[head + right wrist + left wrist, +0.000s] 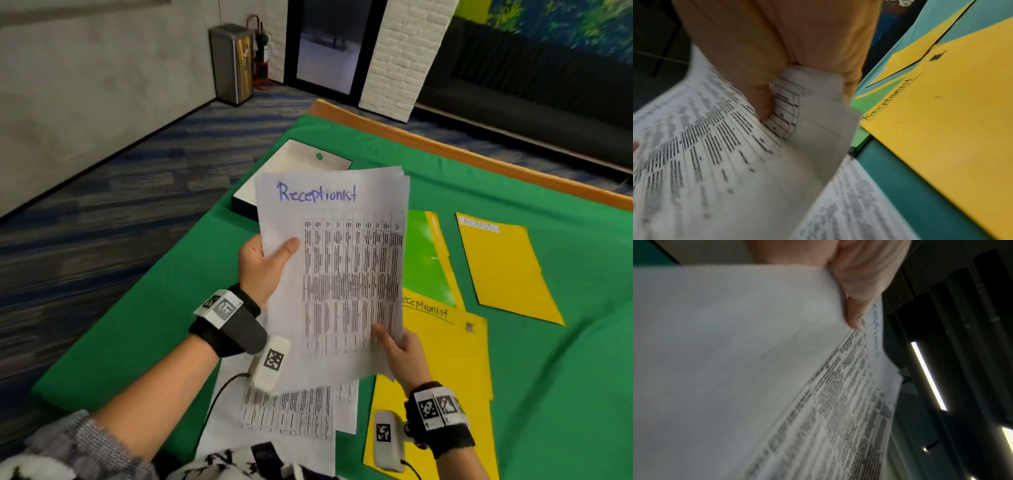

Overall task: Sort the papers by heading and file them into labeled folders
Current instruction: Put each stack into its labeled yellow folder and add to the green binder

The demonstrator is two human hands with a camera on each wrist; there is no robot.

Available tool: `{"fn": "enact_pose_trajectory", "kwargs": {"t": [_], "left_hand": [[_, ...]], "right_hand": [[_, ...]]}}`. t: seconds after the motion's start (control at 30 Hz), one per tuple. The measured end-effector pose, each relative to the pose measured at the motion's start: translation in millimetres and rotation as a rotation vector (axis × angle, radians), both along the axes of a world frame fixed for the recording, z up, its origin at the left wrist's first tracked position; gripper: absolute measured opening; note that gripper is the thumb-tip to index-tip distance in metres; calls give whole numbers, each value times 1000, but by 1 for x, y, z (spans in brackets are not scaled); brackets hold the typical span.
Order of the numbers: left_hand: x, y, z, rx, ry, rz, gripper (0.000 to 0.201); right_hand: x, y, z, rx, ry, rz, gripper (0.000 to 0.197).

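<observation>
I hold a stack of white printed papers (pixel 342 274) upright above the green table; the top sheet is headed "Receptionist" in blue. My left hand (pixel 263 267) grips the stack's left edge, thumb across the front, as the left wrist view shows (pixel 855 305). My right hand (pixel 397 349) pinches the bottom right corner of the papers (pixel 793 113). Just right of the stack lies an open yellow folder (pixel 445 359) labelled "Receptionist", also seen in the right wrist view (pixel 941 129). A second yellow folder (pixel 503 267) labelled "ADMIN" lies farther right.
More printed sheets (pixel 291 411) lie on the green cloth (pixel 137 325) under my hands. A shallow white box (pixel 291 161) sits at the table's far left corner. The wooden table edge (pixel 445 147) runs along the back. A metal bin (pixel 233 61) stands on the floor.
</observation>
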State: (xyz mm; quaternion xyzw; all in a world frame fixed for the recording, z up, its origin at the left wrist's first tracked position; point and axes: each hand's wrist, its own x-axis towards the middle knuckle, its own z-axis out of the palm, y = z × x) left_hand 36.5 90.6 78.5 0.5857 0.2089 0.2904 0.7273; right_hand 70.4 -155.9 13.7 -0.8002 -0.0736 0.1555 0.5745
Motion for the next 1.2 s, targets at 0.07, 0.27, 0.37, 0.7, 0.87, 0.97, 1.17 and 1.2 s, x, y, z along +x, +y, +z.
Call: {"fn": "enact_pose_trajectory", "kwargs": {"t": [0.07,0.27,0.37,0.7,0.87,0.97,1.17,1.2], "left_hand": [[6,-7,-8,13,58,-43,18],[-2,-60,-48,129,257,-245,29],[-18,-101,-68,341,383,-402,28],[-54,-218,-127,1148,608,-1201,73],[-58,-239,-128,1538,676,-1252,106],[-60,-244,-121,1586,709,-1298,94],[-69,-235,-113,1223,569,-1155,48],[-71,-233,-110,1167,513,-1094,40]], "right_hand": [[-4,-14,-8,-60,-34,-41,9],[-12,-90,-24,-175,-33,-290,8],[-14,-140,-20,-225,27,-399,21],[-6,-256,-13,-272,204,-638,44],[-5,-276,-12,-230,254,-651,46],[-3,-281,-12,-169,271,-656,46],[-1,-287,-8,-48,303,-676,47],[-1,-289,-8,-31,315,-689,46]]}}
